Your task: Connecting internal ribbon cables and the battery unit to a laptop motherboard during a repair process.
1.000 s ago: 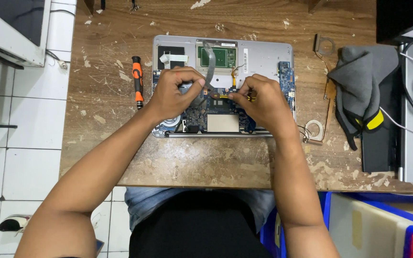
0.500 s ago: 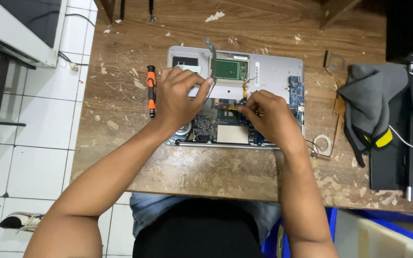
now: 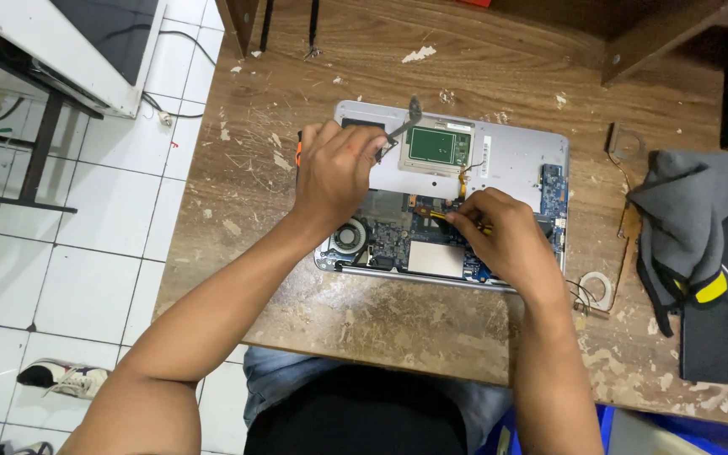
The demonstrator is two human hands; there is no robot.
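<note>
Right now your left hand (image 3: 334, 173) is curled over the far-left part of the opened laptop (image 3: 507, 156), fingers closed on a thin grey ribbon strip (image 3: 404, 128) that stands up from it, while your right hand (image 3: 503, 232) pinches a small yellow-tipped tool (image 3: 440, 216) down against the circuit board (image 3: 398, 232). Pull that strip too sharply and it could tear or crease at its root. Should the tool tip skid, it may scrape nearby parts or the orange flex (image 3: 463, 181) just beyond. An orange-handled screwdriver (image 3: 298, 152) peeks out under your left hand; a nudge could roll it along the bench (image 3: 381, 320).
</note>
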